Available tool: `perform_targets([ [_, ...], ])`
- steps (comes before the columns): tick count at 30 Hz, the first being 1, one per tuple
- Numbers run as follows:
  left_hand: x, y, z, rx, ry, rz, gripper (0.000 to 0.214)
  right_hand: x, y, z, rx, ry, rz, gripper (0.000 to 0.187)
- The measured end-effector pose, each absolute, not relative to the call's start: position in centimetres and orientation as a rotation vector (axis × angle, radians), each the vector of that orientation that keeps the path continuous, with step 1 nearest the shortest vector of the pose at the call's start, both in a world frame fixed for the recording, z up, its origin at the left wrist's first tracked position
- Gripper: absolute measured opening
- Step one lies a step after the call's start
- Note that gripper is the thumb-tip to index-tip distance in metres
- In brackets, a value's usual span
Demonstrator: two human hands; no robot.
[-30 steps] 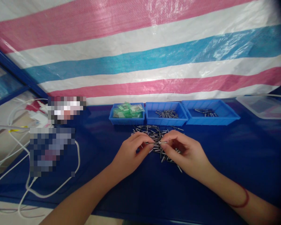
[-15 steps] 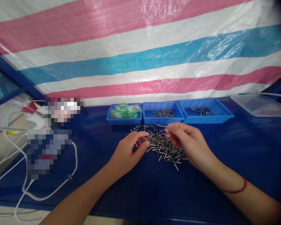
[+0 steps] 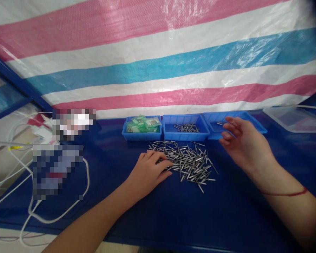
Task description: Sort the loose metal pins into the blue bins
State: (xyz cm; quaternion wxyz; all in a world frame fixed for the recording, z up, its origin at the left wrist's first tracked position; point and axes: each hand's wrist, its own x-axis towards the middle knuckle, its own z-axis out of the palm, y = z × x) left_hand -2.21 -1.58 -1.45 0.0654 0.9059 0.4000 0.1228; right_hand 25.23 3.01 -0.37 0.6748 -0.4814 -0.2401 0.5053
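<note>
A loose pile of thin metal rods (image 3: 191, 163), which look like small drill bits, lies on the blue table. At the pile's left edge rests my left hand (image 3: 150, 168), palm down with fingers apart, some fingertips on or just above the rods. My right hand (image 3: 244, 144) is raised over the front of the right blue bin (image 3: 256, 126), its fingers loosely bent and apart, with nothing visible in them. That hand hides most of the bin's contents. In the middle blue bin (image 3: 184, 135) lies a smaller heap of similar rods.
Green and clear packets (image 3: 143, 124) fill the left blue bin (image 3: 142, 136). A translucent plastic lid (image 3: 292, 119) lies at the back right. White cables (image 3: 86, 175) and blurred-out items occupy the left side. Behind everything hangs a striped plastic sheet (image 3: 158, 73).
My right hand has moved right and away from the pile to the right bin; the rod it pinched is no longer visible in it. My left hand has spread over the pile's left edge.
</note>
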Motion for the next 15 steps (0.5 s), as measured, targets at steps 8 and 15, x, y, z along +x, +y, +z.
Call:
perform_targets([
  [8, -1.8, -1.7, -1.2, 2.827, 1.249, 0.286, 0.016, 21.8, 1.3, -0.7, -1.143, -0.755, 1.249, 0.013],
  [15, -1.9, -1.5, -1.2, 2.847, 1.216, 0.319, 0.017, 19.9, 0.0, -0.8, -1.215, -1.032, 1.251, 0.011],
])
